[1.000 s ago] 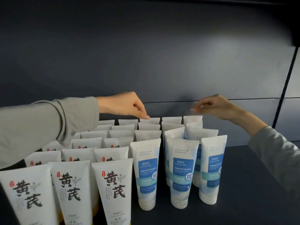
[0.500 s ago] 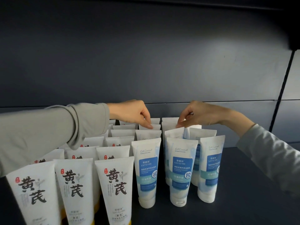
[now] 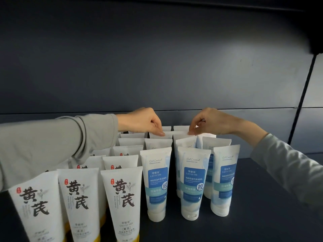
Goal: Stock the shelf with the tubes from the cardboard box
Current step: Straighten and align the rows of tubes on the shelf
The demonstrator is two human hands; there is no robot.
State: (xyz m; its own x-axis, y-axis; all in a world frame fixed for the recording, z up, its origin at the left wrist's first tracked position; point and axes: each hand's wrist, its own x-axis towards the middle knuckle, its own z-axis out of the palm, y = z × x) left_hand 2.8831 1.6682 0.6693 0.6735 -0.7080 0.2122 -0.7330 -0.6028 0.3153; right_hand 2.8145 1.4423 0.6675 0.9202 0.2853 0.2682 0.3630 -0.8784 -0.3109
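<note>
Stocking well advanced: tubes (image 3: 155, 186) stood in rows on the shelf (image 3: 262, 198), and we saw no cardboard box. At twelve o'clock of the blue-labelled block, our left hand (image 3: 145, 122) and right hand (image 3: 209, 121) each pinched the crimped top of a rear tube (image 3: 180, 136). Shelf at three o'clock lay bare.

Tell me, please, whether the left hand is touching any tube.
Touching. In the head view the left hand pinches the top edge of a back tube with its fingertips.

Left hand (image 3: 144, 122) and right hand (image 3: 208, 122) reach forward, pinching.
</note>
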